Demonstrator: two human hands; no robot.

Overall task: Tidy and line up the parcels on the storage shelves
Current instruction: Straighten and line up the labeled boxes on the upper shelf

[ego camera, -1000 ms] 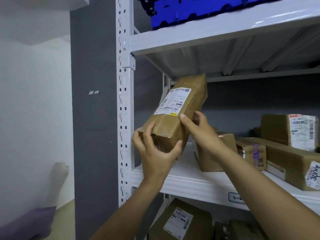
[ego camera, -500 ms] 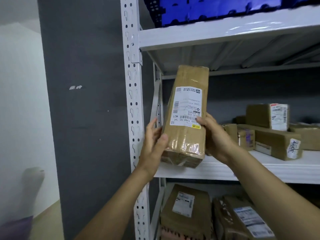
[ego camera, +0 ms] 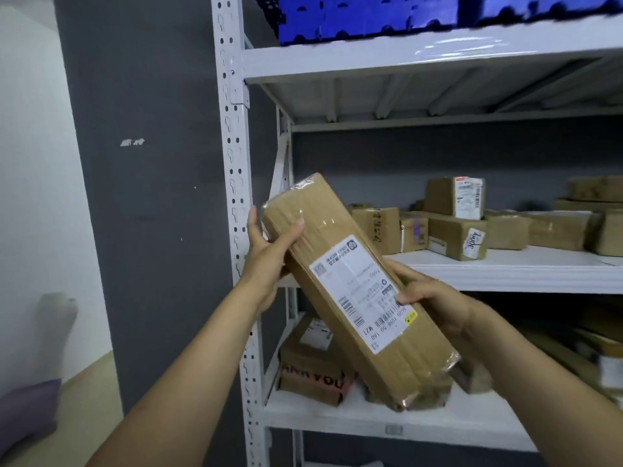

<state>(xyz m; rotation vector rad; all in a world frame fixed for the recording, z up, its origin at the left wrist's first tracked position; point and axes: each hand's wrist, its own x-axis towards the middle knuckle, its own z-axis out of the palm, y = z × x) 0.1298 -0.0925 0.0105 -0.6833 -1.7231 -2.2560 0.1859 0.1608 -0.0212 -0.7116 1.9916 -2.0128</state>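
Parcel (ego camera: 340,244) tilts before the shelf (ego camera: 505,274); our left hand (ego camera: 269,254) grips its upper end. Our right hand (ego camera: 435,298) clutches its right edge

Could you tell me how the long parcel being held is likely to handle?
The long parcel is probably stiff: gripped by left hand and right hand, it shows no sag. Glossy tape may make it slippery. On end, it may tip.
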